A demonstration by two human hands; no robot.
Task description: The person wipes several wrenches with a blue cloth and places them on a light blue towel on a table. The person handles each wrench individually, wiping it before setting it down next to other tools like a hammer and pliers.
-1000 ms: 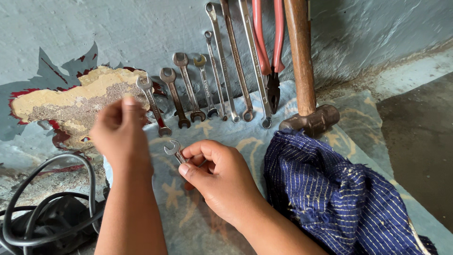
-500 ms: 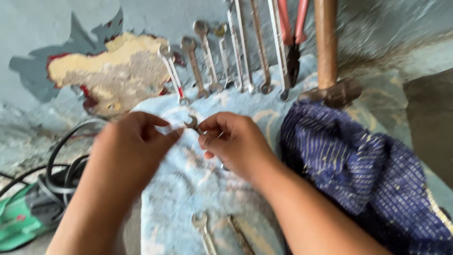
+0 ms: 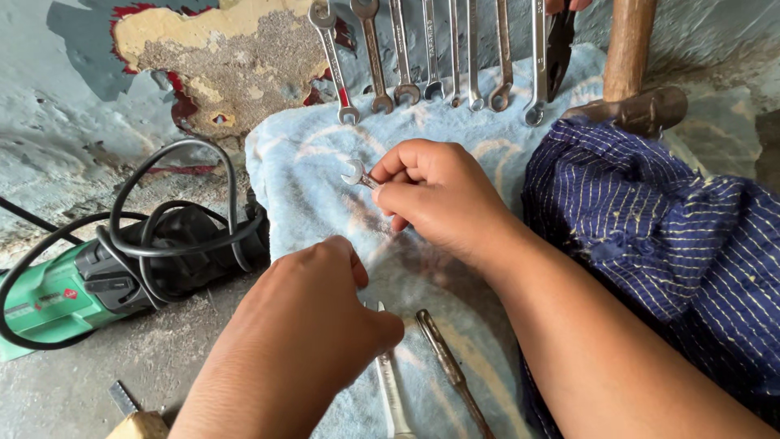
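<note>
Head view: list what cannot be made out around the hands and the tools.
- Small wrench in the right hand: only its open end shows; the fingers cover the shank.
- Flat wrench under the left hand: its upper end is hidden, so a grip cannot be told.
- Row of wrenches and hammer: tops cut off by the upper edge.

My one view sits on the head, looking steeply down and forward, close over both hands; the wall [image 3: 97, 106] lies beyond the right hand [image 3: 435, 199] and its grip, the floor [image 3: 65, 390] nearer me.
</note>
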